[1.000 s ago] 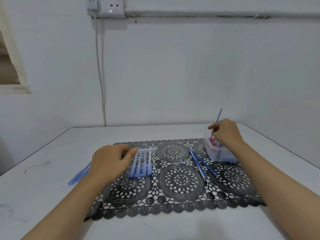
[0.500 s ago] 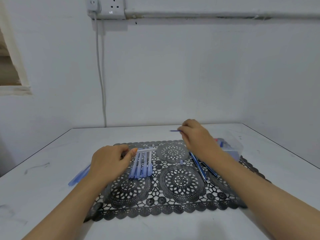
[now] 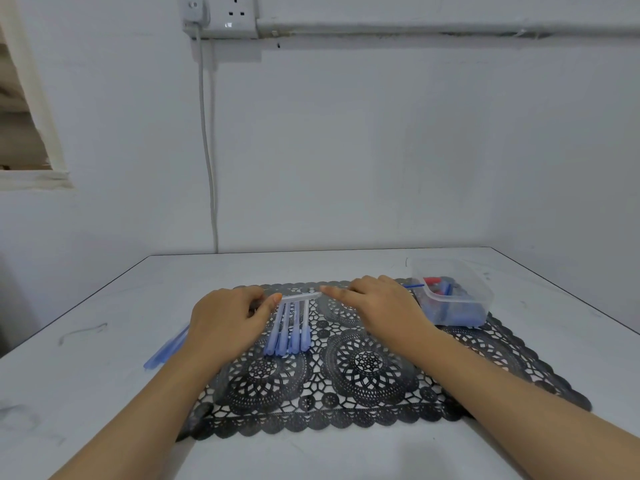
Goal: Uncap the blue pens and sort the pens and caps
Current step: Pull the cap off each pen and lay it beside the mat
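Observation:
My left hand grips a clear pen barrel, held level over the black lace mat. My right hand has its fingertips at the barrel's right end and pinches a thin blue refill, whose tail pokes out to the right behind the knuckles. Several pale blue pen parts lie side by side on the mat just below the barrel. More pale blue pieces lie on the table left of the mat, partly hidden by my left wrist.
A clear plastic tub holding red and blue pieces stands on the mat's far right corner. The white table meets a wall behind it, with a cable hanging from a socket. My right forearm covers part of the mat.
My right hand has come from the tub leftward with the thin blue refill, reaching the right end of the barrel. My left hand stays in place holding the barrel.

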`<state>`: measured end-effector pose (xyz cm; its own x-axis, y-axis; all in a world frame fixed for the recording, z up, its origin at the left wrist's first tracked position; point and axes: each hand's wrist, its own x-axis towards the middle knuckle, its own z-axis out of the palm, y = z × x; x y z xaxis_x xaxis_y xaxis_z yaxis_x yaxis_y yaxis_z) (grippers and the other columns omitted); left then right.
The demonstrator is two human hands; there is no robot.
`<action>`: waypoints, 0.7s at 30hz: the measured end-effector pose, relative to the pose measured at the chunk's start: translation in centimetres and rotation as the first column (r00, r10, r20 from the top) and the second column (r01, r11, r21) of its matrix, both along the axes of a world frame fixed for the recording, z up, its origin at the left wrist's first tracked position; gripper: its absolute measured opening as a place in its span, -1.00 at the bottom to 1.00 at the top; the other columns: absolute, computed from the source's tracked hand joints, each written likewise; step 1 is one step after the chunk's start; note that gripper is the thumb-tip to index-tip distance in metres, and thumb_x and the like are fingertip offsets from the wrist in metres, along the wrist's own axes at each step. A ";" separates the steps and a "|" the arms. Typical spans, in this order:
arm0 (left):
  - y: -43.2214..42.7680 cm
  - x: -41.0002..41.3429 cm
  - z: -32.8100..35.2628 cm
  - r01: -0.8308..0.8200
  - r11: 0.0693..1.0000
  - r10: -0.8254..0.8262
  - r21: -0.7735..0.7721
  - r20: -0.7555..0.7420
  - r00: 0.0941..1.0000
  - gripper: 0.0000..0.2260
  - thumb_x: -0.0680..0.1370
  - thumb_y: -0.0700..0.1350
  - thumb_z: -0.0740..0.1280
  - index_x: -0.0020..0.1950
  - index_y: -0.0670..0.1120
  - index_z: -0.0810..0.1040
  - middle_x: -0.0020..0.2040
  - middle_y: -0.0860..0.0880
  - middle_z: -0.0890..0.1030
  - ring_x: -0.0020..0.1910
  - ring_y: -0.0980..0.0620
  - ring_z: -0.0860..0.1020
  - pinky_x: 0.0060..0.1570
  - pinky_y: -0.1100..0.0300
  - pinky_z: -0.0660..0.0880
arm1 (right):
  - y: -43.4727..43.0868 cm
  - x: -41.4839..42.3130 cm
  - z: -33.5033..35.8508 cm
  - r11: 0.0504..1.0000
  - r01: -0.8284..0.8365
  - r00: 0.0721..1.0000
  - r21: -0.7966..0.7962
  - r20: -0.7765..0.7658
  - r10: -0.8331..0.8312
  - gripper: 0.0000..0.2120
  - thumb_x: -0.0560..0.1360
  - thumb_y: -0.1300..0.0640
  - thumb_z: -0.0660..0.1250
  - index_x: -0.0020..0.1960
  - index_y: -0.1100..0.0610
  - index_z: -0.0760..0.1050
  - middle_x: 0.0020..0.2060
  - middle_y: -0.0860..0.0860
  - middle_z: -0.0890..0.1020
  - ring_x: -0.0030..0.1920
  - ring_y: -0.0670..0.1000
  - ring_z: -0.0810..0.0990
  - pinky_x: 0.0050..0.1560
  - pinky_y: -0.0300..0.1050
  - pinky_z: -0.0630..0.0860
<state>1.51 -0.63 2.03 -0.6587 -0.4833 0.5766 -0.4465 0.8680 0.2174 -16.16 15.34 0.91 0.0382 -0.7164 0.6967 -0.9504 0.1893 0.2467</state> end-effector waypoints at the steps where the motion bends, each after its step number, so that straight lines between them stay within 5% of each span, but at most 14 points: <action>1: 0.1 0.0 0.0 0.004 1.000 -0.004 0.004 0.000 1.000 -0.61 0.57 0.18 0.09 -0.39 0.01 0.32 -0.50 0.04 0.44 -0.44 0.13 0.42 -0.45 0.22 0.21 | 0.0 0.0 0.0 1.000 0.006 1.000 -0.007 0.010 -0.006 -0.33 0.13 0.39 0.56 0.16 -0.03 0.57 -0.39 -0.05 0.60 -0.44 -0.06 0.51 -0.46 -0.21 0.47; 14: 0.9 0.2 0.4 0.059 0.998 -0.059 0.006 -0.024 0.998 -0.60 0.57 0.15 0.12 -0.42 0.00 0.28 -0.56 0.04 0.34 -0.50 0.15 0.35 -0.46 0.22 0.17 | 0.1 0.4 0.0 0.993 -0.059 0.993 -0.107 0.099 0.069 -0.58 0.29 0.37 0.47 0.09 0.06 0.62 -0.26 0.02 0.64 -0.41 -0.01 0.53 -0.42 -0.20 0.42; 21: 0.7 0.0 0.0 0.073 0.997 -0.074 -0.022 -0.031 0.997 -0.54 0.46 0.26 -0.04 -0.38 -0.04 0.37 -0.56 0.03 0.36 -0.51 0.16 0.36 -0.48 0.22 0.18 | 0.1 0.8 0.0 0.989 -0.100 0.978 -0.111 0.171 0.118 -0.66 0.45 0.20 0.13 0.08 0.10 0.62 -0.22 0.01 0.64 -0.39 0.00 0.54 -0.38 -0.17 0.45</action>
<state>1.51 0.02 2.02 -0.6732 -0.4218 0.6074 -0.3742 0.9028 0.2121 -15.36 15.49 0.95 -0.0181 -0.6401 0.7680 -0.9935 0.0978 0.0581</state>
